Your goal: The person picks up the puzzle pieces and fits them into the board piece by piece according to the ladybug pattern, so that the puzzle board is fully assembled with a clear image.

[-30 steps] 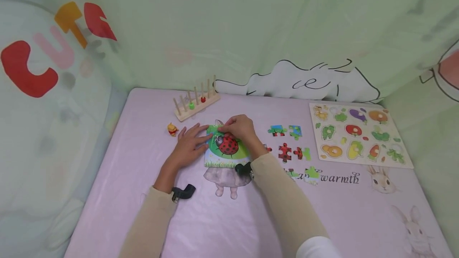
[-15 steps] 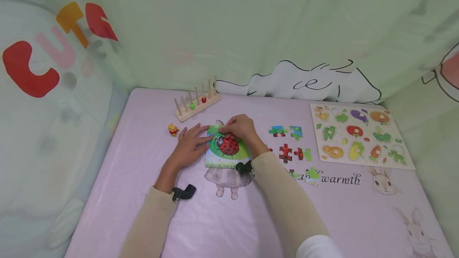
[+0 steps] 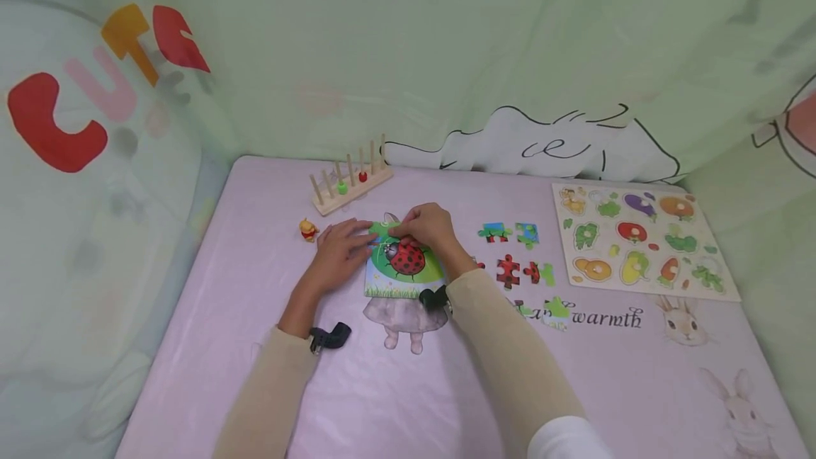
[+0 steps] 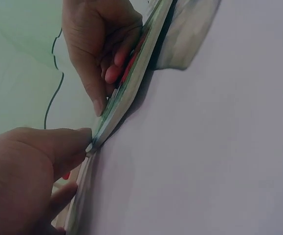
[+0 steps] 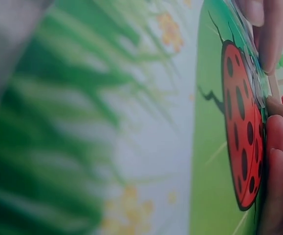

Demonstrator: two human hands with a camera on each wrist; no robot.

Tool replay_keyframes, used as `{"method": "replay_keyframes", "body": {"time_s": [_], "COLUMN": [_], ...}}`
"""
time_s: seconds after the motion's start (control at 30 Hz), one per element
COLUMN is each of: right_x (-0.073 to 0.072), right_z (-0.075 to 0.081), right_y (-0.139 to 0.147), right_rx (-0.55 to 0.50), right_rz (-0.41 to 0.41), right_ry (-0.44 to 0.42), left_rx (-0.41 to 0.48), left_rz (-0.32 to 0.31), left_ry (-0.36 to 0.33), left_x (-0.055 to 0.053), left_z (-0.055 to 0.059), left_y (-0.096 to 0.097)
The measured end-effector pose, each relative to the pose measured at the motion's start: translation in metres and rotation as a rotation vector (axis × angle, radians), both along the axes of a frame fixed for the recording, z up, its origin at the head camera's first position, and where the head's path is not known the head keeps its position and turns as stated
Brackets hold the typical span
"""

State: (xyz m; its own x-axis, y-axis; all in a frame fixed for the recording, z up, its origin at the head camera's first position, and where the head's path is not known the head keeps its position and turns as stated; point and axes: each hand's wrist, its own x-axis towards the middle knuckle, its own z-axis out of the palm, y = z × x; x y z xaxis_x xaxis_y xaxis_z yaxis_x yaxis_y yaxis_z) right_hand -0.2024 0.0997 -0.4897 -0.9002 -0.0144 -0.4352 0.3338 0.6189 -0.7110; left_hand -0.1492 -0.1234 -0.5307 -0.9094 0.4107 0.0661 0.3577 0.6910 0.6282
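A square ladybug jigsaw puzzle (image 3: 385, 282) lies on the pink table in front of the person. At its left edge is the left hand (image 3: 334, 257), its extended fingertips touching the upper left corner. Reaching over the top from the right, the right hand (image 3: 432, 229) pinches a small jigsaw piece (image 5: 256, 78) against the board near the ladybug's head. In the left wrist view, the right thumb points down to the board's surface while the other fingers curl. Most of that piece is hidden by fingers.
Several loose jigsaw pieces (image 3: 508, 272) lie right of the board, some behind the right forearm. Farther right is a wooden vegetable puzzle board (image 3: 615, 250). A wooden peg rack (image 3: 357, 190) with green and red beads stands behind, and a small bear figurine (image 3: 308, 230) sits left.
The left hand has shifted slightly, its fingers now closer together at the board's corner. The right hand stays at the same spot on the puzzle.
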Motion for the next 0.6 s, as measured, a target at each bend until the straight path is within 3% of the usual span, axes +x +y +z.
{"method": "replay_keyframes", "body": {"time_s": [0.3,0.6], "right_x": [-0.002,-0.003], "right_z": [-0.002,0.0], "right_y": [0.0,0.004], "right_rx": [-0.013,-0.095], "right_rz": [0.003,0.007], "right_ry": [-0.01,-0.054], "left_rx": [0.021,0.039], "left_rz": [0.101,0.116], "left_ry": [0.039,0.017], "left_x": [-0.013,-0.015], "left_z": [-0.001,0.0], "left_y": [0.011,0.013]}}
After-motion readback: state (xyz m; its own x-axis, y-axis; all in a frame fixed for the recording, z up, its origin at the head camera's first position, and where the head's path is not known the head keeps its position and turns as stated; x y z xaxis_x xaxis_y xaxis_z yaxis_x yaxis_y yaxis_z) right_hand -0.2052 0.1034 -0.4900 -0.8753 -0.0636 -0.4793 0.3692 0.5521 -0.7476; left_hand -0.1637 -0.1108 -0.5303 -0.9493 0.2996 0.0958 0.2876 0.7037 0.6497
